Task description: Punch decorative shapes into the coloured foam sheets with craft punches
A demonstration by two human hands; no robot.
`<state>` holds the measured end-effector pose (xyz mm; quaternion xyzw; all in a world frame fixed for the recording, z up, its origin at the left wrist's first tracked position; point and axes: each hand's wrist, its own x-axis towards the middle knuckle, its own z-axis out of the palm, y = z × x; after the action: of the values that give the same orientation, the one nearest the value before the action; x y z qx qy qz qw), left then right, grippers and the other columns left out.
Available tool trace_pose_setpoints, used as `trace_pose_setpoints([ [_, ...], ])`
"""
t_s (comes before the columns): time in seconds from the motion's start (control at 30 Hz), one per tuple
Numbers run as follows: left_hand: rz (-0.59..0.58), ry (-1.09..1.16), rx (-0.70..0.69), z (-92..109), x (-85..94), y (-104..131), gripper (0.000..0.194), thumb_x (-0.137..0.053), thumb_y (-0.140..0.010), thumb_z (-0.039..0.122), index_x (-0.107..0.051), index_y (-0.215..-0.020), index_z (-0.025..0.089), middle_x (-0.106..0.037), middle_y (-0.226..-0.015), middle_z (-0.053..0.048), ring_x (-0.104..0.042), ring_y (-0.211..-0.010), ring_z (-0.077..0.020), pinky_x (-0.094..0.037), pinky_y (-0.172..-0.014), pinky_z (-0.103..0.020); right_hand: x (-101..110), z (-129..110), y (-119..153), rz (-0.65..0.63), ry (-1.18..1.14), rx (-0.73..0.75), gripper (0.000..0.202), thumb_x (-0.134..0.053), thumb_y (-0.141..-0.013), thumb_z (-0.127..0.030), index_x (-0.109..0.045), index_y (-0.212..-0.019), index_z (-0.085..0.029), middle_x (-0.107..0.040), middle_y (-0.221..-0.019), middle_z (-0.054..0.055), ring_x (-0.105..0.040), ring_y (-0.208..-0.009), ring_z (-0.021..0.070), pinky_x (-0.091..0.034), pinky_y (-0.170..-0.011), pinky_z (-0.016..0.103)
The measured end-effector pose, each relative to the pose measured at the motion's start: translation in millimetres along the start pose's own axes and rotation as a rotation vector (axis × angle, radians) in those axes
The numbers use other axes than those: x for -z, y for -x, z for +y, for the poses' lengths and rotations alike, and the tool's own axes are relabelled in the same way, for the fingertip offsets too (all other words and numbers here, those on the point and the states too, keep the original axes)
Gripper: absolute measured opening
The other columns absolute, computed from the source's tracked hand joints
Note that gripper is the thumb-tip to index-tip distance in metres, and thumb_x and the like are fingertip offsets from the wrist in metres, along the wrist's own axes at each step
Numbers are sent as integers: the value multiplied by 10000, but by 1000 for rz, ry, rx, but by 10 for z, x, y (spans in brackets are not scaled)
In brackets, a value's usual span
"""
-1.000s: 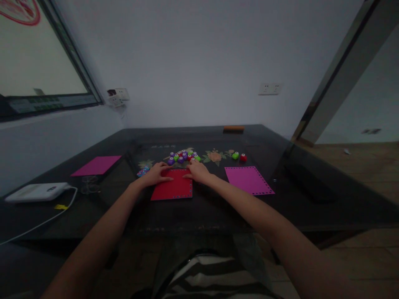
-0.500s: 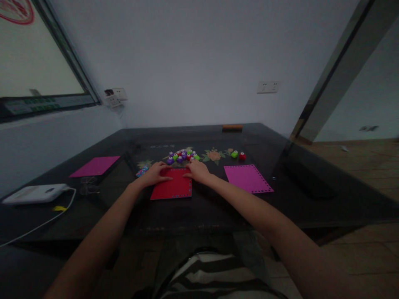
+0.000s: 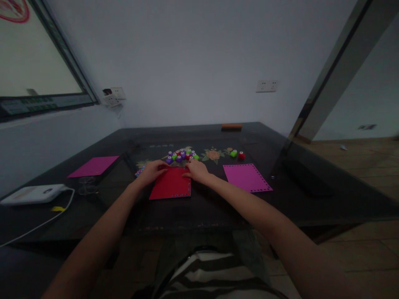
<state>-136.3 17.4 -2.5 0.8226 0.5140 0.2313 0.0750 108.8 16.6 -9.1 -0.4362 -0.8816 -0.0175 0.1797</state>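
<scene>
From my remote seat, I see the red sheet lying on the dark table; left hand and right hand rest at its far corners, half-curled; whether either pinches it, I cannot tell

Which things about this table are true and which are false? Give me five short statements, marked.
1. The left hand and right hand are both at the red sheet. True.
2. The white device lies right of the red sheet. False: the white device lies to its left.
3. A green piece and a red piece sit apart from the larger cluster. True.
4. The sheet on the right is yellow. False: it is pink.
5. An orange-brown bar lies near the table's far edge. True.
</scene>
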Motion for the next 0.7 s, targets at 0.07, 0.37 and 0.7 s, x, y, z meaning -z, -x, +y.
trace_pose_setpoints([
  [0.07,27,36,52,41,12,2,326,-529,-787,426,-684,-940,183,-689,-949,-76,-608,-887,-229,-451,-845,-346,7,-3,1,10,-22,-12,394,-678,-755,-433,-614,-1005,-135,-578,-1098,158,-545,-1035,262,-460,-808,355],
  [0.37,-181,462,342,159,212,59,559,-694,-610,544,-644,-1021,169,-699,-957,-73,-644,-851,-244,-505,-723,-322,48,-27,1,1,-70,-74,430,-715,-716,-416,-552,-1009,-147,-584,-1042,123,-564,-947,231,-447,-740,323],
  [0.7,-326,365,363,105,249,106,446,-685,-597,589,-700,-755,172,-701,-776,-47,-626,-715,-220,-471,-606,-266,32,0,-28,43,-220,-107,322,-720,-715,-346,-586,-935,-154,-618,-969,91,-571,-880,199,-421,-713,291],
])
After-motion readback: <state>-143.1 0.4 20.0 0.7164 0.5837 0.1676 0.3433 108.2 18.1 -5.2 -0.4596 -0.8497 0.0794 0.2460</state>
